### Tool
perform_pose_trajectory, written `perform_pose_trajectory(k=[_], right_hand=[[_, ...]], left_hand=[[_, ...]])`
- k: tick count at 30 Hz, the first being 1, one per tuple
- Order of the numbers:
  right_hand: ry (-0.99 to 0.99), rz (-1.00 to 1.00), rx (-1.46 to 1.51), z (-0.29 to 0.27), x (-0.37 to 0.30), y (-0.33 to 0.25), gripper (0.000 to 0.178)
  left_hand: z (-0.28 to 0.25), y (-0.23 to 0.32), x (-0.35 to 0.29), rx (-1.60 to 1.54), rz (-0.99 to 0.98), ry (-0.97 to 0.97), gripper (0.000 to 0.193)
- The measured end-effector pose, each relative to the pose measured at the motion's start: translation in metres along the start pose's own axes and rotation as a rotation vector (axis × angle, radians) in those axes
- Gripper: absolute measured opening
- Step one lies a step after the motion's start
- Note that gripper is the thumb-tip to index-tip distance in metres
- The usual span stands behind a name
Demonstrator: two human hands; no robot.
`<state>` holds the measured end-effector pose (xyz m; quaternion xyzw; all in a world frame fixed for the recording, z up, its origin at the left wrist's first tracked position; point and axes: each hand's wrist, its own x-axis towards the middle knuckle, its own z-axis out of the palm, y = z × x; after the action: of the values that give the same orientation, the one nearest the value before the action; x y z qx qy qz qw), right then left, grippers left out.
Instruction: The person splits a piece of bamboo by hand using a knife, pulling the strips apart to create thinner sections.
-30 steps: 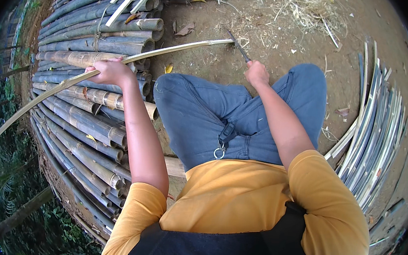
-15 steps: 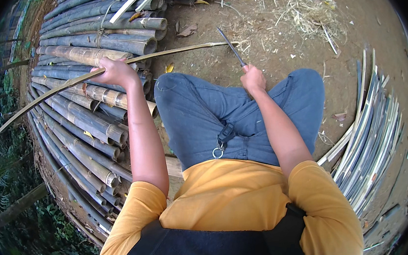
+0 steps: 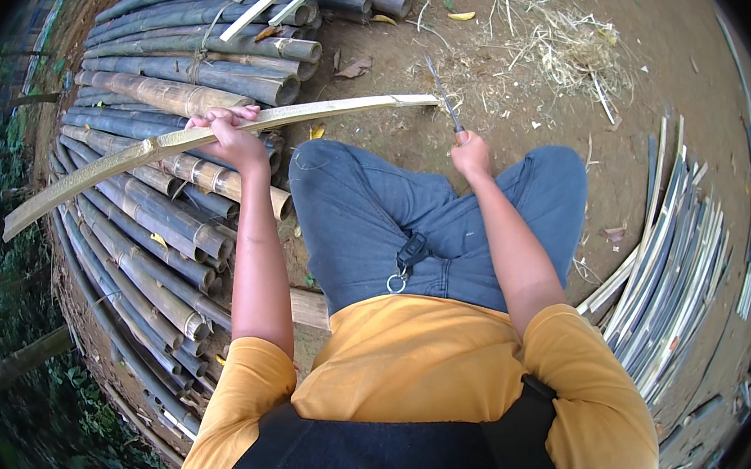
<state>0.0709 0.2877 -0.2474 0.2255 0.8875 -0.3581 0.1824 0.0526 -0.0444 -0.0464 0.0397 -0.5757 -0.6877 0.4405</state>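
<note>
Currently, the left hand [image 3: 232, 142] has its fingers partly curled about 1 long pale strip [image 3: 324, 110], which slants from near left, over the stacked bamboo poles [image 3: 188, 67], toward the far middle. The right hand [image 3: 471, 157] has its fingers closed round the handle of 1 knife [image 3: 448, 106], its blade at the strip's right end; I cannot tell whether they touch. Shavings [image 3: 583, 54] lie far right, more strips [image 3: 669, 281] right.

Both hands [image 3: 471, 156] grip, forearms [image 3: 267, 256] stretched forward, legs [image 3: 344, 186] crossed.
</note>
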Motion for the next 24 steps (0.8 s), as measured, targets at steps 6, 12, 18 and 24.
perform_pose_trajectory(k=[6, 12, 18, 24], right_hand=[[0.000, 0.013, 0.098, 0.003, 0.005, 0.007, 0.025], [0.033, -0.085, 0.141, 0.002, -0.005, 0.001, 0.021], [-0.031, -0.175, 0.177, 0.003, -0.048, -0.030, 0.018], [-0.101, -0.112, 0.106, 0.012, -0.061, -0.027, 0.020]], left_hand=[[0.026, 0.018, -0.002, 0.032, -0.016, -0.234, 0.031], [0.049, 0.030, 0.004, 0.248, -0.046, -0.383, 0.024], [0.080, 0.018, -0.022, 0.054, -0.044, -0.013, 0.021], [0.072, 0.005, -0.026, -0.035, -0.015, -0.023, 0.028]])
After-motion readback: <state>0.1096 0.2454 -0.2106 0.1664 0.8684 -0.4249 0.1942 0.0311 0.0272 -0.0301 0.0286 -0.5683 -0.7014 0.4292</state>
